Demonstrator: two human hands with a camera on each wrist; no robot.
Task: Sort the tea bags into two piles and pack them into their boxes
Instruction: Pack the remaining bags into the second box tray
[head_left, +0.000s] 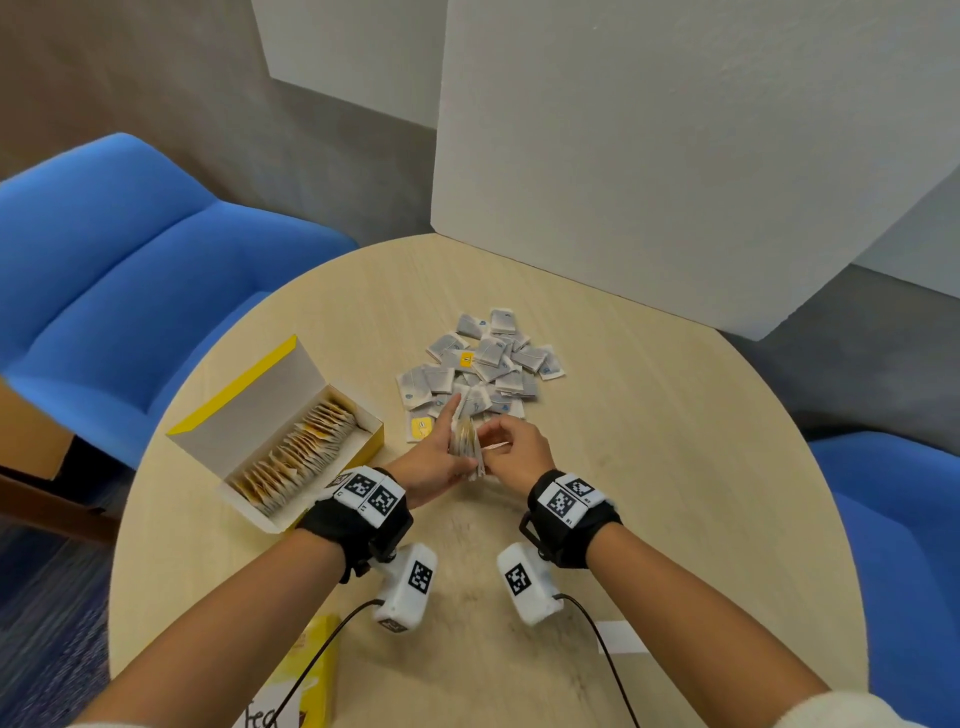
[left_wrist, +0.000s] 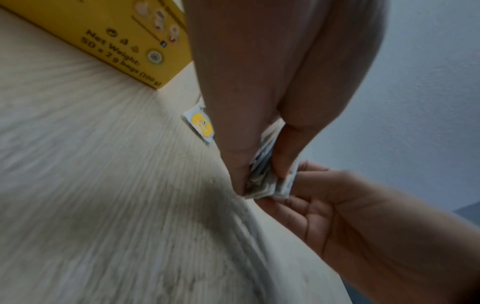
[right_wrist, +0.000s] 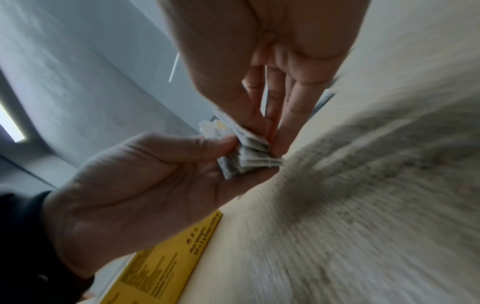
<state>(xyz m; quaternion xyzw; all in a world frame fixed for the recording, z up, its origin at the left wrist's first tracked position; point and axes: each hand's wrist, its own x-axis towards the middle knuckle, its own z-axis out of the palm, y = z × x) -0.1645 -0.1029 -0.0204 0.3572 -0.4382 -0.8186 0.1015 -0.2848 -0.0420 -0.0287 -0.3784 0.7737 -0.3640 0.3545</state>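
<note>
Between both hands, just above the table, is a small stack of tea bags (head_left: 469, 451). My left hand (head_left: 453, 442) pinches the stack (left_wrist: 262, 176) between thumb and fingers. From the other side my right hand (head_left: 497, 442) pinches the same stack (right_wrist: 246, 158). Beyond the hands lies a loose pile of grey tea bags (head_left: 480, 364) with blue tags. One yellow-tag bag (head_left: 421, 427) lies at its near left edge and another (head_left: 466, 359) rests on top. To the left an open yellow box (head_left: 280, 441) holds a row of yellow-tag bags.
The round wooden table (head_left: 675, 467) has bare room on its right half. A second yellow box (head_left: 311, 670) lies at the near edge by my left forearm, and a white paper slip (head_left: 621, 636) by my right. White boards (head_left: 649, 156) stand at the back; blue chairs (head_left: 130, 260) flank the table.
</note>
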